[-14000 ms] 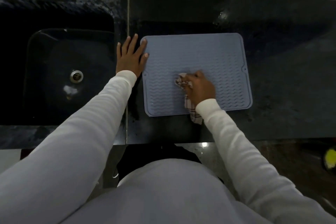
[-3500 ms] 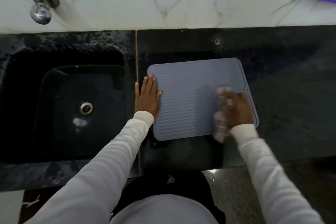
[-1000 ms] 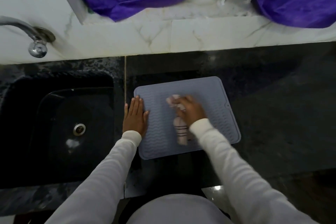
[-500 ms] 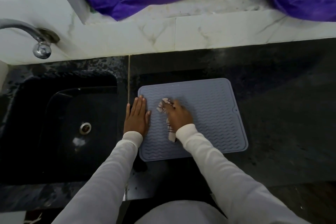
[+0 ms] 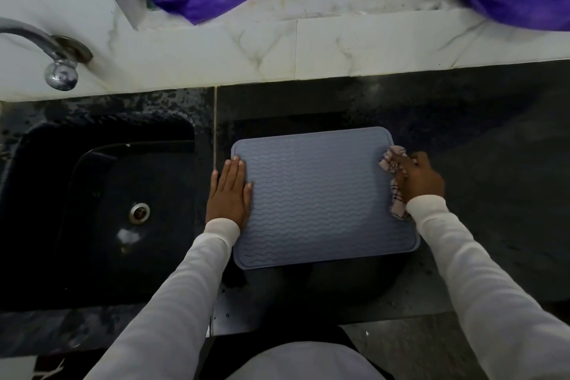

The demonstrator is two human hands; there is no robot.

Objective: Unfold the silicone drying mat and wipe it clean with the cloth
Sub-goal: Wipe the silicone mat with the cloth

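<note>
Silicone mat (image 5: 320, 197): unfolded flat; wiping under way. Left hand (image 5: 229, 193), fingers straight, presses its 9 o'clock edge. Right hand (image 5: 419, 179) clutches cloth (image 5: 393, 163) at 3 o'clock.

Dark speckled stone countertop (image 5: 462, 225), split by 1 pale seam running front to back just left of the mat. Set into its left part, 1 black sink (image 5: 101, 210) with a metal drain. Lying flat and fully unfolded on its right part, 1 grey-blue silicone drying mat (image 5: 317, 200) with wavy ribs, near the counter's front edge. Backed along the far edge by white marble tiling (image 5: 339, 43).
</note>
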